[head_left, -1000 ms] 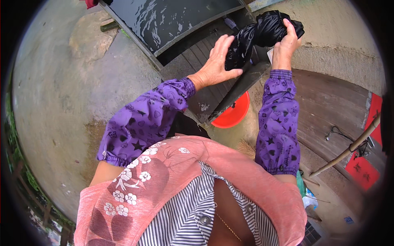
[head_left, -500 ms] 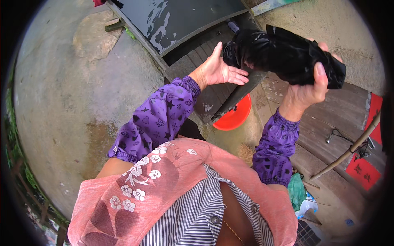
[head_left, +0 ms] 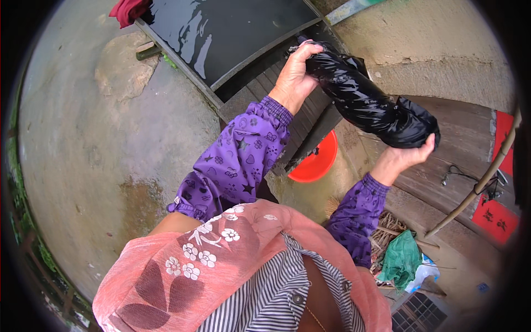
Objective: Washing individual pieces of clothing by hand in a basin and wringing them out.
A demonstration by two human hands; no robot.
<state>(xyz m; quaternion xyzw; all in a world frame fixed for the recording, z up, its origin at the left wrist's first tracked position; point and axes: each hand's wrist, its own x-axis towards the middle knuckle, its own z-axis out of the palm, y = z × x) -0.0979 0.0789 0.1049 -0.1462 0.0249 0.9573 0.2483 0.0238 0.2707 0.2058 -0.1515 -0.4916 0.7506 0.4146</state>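
Note:
A long, bulky bundle of shiny black wet-looking fabric or plastic [head_left: 362, 94] is stretched between my hands in mid-air, slanting down to the right. My left hand [head_left: 297, 74] grips its upper left end, fingers curled over the top. At the lower right end, my right hand [head_left: 402, 161] holds it from below, its fingers partly hidden behind the bundle. Beneath the left hand lies a slatted wooden washboard ledge [head_left: 260, 91] at the near edge of a water tank [head_left: 182, 33].
A red basin [head_left: 316, 166] sits on the floor under the ledge. Dark red cloth [head_left: 128, 11] hangs on the tank's left corner. At right are wooden boards [head_left: 431, 182], a leaning stick [head_left: 475, 196], red paper [head_left: 496, 221] and a green bag [head_left: 402, 259].
My left hand, open and beside the bundle before, now grips its left end. My right hand has moved lower and slightly left, and the bundle tilts down to the right more steeply.

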